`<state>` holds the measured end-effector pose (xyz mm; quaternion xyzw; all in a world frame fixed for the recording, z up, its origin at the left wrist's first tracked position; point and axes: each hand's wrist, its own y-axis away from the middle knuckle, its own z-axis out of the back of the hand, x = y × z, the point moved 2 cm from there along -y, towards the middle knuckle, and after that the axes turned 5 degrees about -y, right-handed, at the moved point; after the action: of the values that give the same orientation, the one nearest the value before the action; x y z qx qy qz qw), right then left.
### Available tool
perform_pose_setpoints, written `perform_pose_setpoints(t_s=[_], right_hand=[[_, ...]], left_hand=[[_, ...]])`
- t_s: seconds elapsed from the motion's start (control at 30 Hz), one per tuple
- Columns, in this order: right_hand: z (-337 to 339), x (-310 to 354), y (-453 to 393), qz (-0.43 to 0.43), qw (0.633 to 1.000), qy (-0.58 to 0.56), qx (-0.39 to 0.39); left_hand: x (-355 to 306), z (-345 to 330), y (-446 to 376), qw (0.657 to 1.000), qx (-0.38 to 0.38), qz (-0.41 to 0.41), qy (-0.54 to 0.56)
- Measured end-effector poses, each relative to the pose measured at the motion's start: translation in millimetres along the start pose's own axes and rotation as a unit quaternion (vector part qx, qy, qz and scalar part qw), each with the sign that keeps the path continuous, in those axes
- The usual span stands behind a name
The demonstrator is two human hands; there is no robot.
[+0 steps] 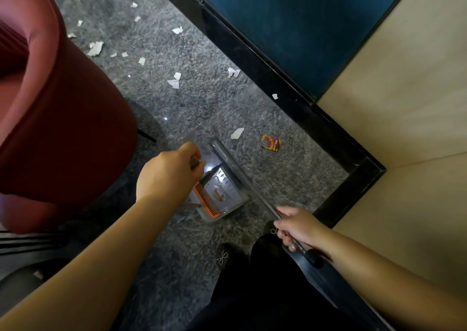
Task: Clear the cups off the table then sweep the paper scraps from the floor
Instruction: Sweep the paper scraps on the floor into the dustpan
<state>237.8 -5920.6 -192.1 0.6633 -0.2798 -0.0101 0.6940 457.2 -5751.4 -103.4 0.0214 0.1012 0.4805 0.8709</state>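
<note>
A grey dustpan (225, 194) with an orange comb edge stands on the speckled grey floor, with a scrap or two inside it. My left hand (169, 174) grips the top of the dustpan's dark handle just left of the pan. My right hand (298, 228) grips a long metal broom handle (242, 176) that slants up-left past the pan; the broom head is hard to make out. Several white paper scraps (174, 80) lie scattered on the floor beyond, one scrap (237, 133) just past the pan. A red and yellow wrapper (271, 143) lies to its right.
A dark red round armchair (58, 118) fills the left side. A black skirting (290, 98) runs along the blue and beige walls, forming a corner at the right. My dark shoes (225, 257) and trousers are at the bottom.
</note>
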Motion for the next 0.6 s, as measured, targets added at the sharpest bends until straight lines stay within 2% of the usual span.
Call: perform_pose_setpoints(t_s=[0.13, 0.3, 0.43, 0.6], right_hand=[[14.5, -2.2, -2.3, 0.027, 0.994, 0.098, -0.033], [29.4, -7.3, -15.8, 0.022, 0.989, 0.138, -0.054], [30.3, -11.8, -21.8, -0.012, 0.990, 0.135, -0.041], [29.7, -17.4, -11.6, -0.057, 0.996, 0.074, 0.000]], left_hand=[[0.6, -0.9, -0.8, 1.000, -0.004, -0.001, 0.003], [3.6, -1.6, 0.9, 1.000, -0.013, -0.010, 0.005], [3.4, -1.1, -0.1, 1.000, -0.012, -0.007, 0.004], [3.3, 0.9, 2.2, 1.000, -0.012, -0.010, 0.006]])
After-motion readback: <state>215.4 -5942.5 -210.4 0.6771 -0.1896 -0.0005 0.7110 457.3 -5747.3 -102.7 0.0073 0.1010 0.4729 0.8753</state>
